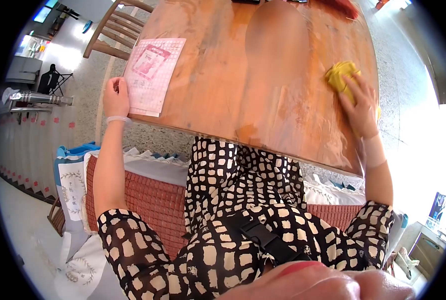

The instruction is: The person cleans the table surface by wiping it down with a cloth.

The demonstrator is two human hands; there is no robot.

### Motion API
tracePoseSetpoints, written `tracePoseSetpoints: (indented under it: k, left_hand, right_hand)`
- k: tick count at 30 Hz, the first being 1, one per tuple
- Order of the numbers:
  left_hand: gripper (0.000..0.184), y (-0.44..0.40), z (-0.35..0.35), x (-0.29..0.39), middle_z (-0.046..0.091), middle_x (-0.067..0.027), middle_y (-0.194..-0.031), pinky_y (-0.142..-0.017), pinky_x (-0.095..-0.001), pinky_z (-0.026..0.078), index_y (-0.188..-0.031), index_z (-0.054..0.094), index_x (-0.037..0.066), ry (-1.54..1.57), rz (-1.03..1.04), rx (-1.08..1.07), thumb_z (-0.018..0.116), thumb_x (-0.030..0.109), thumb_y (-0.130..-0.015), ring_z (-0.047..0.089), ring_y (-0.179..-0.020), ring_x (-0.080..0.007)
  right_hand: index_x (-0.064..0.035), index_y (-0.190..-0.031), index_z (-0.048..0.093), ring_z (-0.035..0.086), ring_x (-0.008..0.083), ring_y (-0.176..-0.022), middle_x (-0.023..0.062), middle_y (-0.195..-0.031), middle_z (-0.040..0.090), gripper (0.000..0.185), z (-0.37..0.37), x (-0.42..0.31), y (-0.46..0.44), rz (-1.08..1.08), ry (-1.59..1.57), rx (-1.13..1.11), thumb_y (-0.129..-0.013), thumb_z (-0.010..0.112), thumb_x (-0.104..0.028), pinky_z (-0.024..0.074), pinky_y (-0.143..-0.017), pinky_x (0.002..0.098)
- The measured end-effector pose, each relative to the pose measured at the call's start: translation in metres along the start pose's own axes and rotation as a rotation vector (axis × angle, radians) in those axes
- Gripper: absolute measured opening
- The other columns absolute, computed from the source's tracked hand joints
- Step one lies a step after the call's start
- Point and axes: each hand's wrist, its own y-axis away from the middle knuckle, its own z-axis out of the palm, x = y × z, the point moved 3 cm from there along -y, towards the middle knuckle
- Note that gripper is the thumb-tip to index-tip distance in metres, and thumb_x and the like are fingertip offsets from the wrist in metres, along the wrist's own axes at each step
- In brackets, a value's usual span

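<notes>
My right hand (361,108) presses on a crumpled yellow cloth (342,74) near the right edge of the wooden table (213,85). Its fingers lie bent over the cloth. At the left edge of the table is my left hand (117,97), its fingers curled in. Whether it grips anything there is hidden. Just beside it lies a pink-and-white sheet (152,95) with a grid pattern and a darker pink printed panel. The tabletop looks glossy, as if under a transparent cover.
A wooden chair (117,31) stands beyond the table's left side. A red item (344,8) lies at the far right of the tabletop, and dark objects sit at its far edge. Behind my body is a seat with a reddish-brown woven mat (148,200).
</notes>
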Motion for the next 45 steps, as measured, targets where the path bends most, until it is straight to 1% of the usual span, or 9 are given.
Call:
tracePoseSetpoints:
  k: [8,15,24,31,32,33,39,42,45]
  left_hand:
    - [0.027,-0.001,0.002,-0.004,0.068,-0.0105,-0.094,-0.078,-0.0329,0.051,-0.104,0.062,0.003,0.044,-0.035,-0.007,0.059,0.027,-0.092,0.065,-0.084,-0.0204]
    - [0.028,-0.002,0.0,0.003,0.069,-0.0109,-0.096,-0.08,-0.0327,0.05,-0.105,0.061,0.002,0.032,-0.094,-0.051,0.06,0.027,-0.092,0.065,-0.086,-0.0202]
    - [0.036,-0.002,0.0,0.003,0.069,-0.0119,-0.099,-0.082,-0.0355,0.05,-0.105,0.062,0.003,-0.012,-0.109,-0.043,0.059,0.036,-0.092,0.066,-0.091,-0.0239]
    - [0.036,-0.001,0.001,0.002,0.069,-0.0112,-0.102,-0.082,-0.0401,0.05,-0.106,0.062,0.009,-0.071,-0.12,-0.019,0.053,0.041,-0.093,0.066,-0.094,-0.0287]
    - [0.036,-0.001,0.002,0.002,0.069,-0.0109,-0.103,-0.082,-0.0406,0.05,-0.106,0.062,0.01,-0.07,-0.122,-0.015,0.052,0.041,-0.093,0.066,-0.095,-0.0292]
    - [0.036,0.0,0.002,0.002,0.069,-0.0106,-0.103,-0.082,-0.0412,0.049,-0.107,0.062,0.01,-0.069,-0.125,-0.011,0.051,0.042,-0.093,0.065,-0.095,-0.0296]
    - [0.038,0.001,0.002,0.006,0.068,-0.0094,-0.107,-0.084,-0.0409,0.049,-0.11,0.061,0.011,-0.108,-0.155,-0.047,0.05,0.044,-0.093,0.064,-0.099,-0.0298]
    - [0.039,0.002,0.0,0.011,0.068,-0.0088,-0.107,-0.084,-0.0405,0.049,-0.111,0.06,0.012,-0.115,-0.165,-0.042,0.05,0.045,-0.093,0.064,-0.1,-0.0293]
    - [0.039,-0.001,0.003,0.008,0.068,-0.0085,-0.107,-0.084,-0.0405,0.049,-0.111,0.06,0.011,-0.106,-0.161,-0.062,0.05,0.045,-0.092,0.064,-0.099,-0.0291]
  right_hand:
    - [-0.031,-0.135,0.053,0.045,0.0352,-0.129,0.0002,-0.147,0.042,0.054,0.057,0.129,-0.123,0.304,0.205,-0.038,-0.088,0.048,-0.059,0.0384,-0.104,0.0476]
    - [-0.0406,-0.137,0.048,0.047,0.0353,-0.127,-0.0048,-0.149,0.04,0.061,0.071,0.174,-0.176,0.473,0.264,-0.097,-0.083,0.046,-0.068,0.0399,-0.104,0.0479]
    - [-0.0353,-0.134,0.053,0.053,0.0338,-0.118,-0.0035,-0.143,0.046,0.054,0.056,0.152,-0.121,0.215,0.198,0.009,-0.085,0.052,-0.058,0.0448,-0.099,0.0431]
    - [-0.0283,-0.131,0.057,0.053,0.0346,-0.112,0.0081,-0.138,0.05,0.051,0.004,0.067,0.001,0.056,0.075,0.076,-0.082,0.066,-0.035,0.0439,-0.098,0.0425]
    - [-0.0214,-0.133,0.056,0.051,0.0373,-0.115,0.0167,-0.138,0.049,0.052,-0.004,0.053,0.02,0.041,0.049,0.054,-0.082,0.067,-0.028,0.0405,-0.101,0.0429]
    - [-0.0239,-0.13,0.058,0.051,0.0359,-0.115,0.0122,-0.137,0.05,0.051,-0.009,0.044,0.037,0.052,0.045,0.056,-0.08,0.068,-0.028,0.0431,-0.099,0.0421]
    - [-0.0123,-0.124,0.061,0.049,0.0345,-0.116,0.013,-0.134,0.051,0.049,-0.033,-0.017,0.099,0.088,0.052,0.059,-0.077,0.068,-0.022,0.0395,-0.099,0.0435]
    - [-0.0124,-0.123,0.062,0.049,0.0341,-0.116,0.0126,-0.132,0.052,0.049,-0.029,-0.033,0.102,0.074,0.023,0.078,-0.076,0.069,-0.022,0.0396,-0.099,0.0434]
    - [-0.0132,-0.12,0.064,0.05,0.0323,-0.116,0.0095,-0.129,0.054,0.047,-0.03,-0.075,0.088,-0.074,0.013,0.037,-0.075,0.07,-0.023,0.0407,-0.097,0.0438]
